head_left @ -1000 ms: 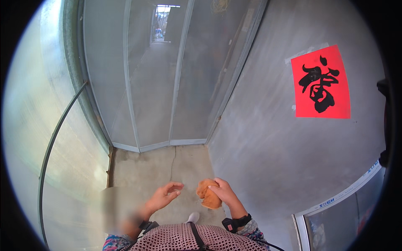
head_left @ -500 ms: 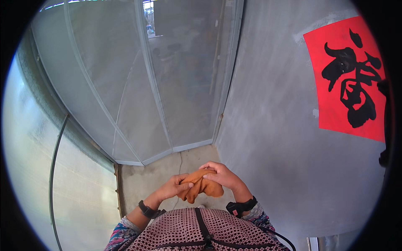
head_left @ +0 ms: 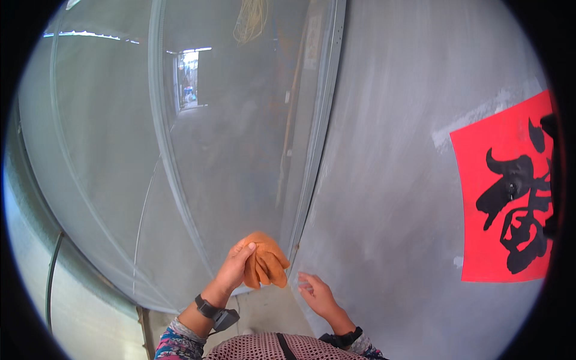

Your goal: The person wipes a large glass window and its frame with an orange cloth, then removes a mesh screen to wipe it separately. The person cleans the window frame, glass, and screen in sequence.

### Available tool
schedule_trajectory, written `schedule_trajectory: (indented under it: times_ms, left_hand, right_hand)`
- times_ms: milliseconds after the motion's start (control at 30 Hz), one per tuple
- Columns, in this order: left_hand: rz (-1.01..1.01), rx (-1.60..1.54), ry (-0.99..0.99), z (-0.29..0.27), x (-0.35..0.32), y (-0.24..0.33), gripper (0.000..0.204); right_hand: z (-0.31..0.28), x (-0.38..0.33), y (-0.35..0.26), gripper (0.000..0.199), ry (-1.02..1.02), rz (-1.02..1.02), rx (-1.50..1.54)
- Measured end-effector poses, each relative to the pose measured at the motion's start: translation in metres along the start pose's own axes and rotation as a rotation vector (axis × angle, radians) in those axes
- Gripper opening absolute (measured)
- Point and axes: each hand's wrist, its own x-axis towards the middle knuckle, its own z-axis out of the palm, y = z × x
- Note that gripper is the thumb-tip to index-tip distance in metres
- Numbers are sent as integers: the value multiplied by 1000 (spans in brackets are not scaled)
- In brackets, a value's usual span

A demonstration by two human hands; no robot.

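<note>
A crumpled orange cloth [head_left: 267, 263] is gripped in my left hand [head_left: 234, 267], with the thumb over its near fold. The hand is raised in front of the lower part of a grey, glossy framed panel [head_left: 234, 150]. Whether the cloth touches the panel, I cannot tell. My right hand [head_left: 319, 297] holds nothing; its fingers are a little bent and apart. It hangs to the right of the cloth, near the foot of the grey wall [head_left: 384, 240].
A red paper [head_left: 474, 228] with a black brushed character is stuck on the right wall. A pale, loose coil of cord [head_left: 251, 21] shows high on the panel. At the lower left stands a light, shiny panel [head_left: 84, 312]. Concrete floor [head_left: 267, 309] lies below.
My right hand has let go of the orange cloth and moved right. My left hand has lifted the cloth up toward the panel. The view has tilted upward.
</note>
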Motion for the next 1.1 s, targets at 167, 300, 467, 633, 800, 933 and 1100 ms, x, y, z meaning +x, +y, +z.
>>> schedule_trajectory:
  times_ms: [167,300,467,633,800,933,1100]
  left_hand:
    - [296,220,-65,13,116,46,36]
    - [767,475,-119,51,213,97,35]
    - [1446,824,204,137,324,163,43]
    - [1782,1115,453,227,426,244,47]
    - [1952,1293,527,285,503,348,44]
    - [1497,1593,378,305,555,408,50]
    - [1940,1631,546,302,576,424,39]
  right_hand:
    - [-3,10,99,43,-28,286,-242]
    - [19,-20,181,36,35,380,-283]
    - [12,3,231,33,-44,610,-222]
    - [-42,66,227,33,-22,653,-195]
    - [-93,97,231,34,-7,662,-180]
    - [-116,81,243,35,7,704,-160]
    - [-98,13,266,36,52,807,-104]
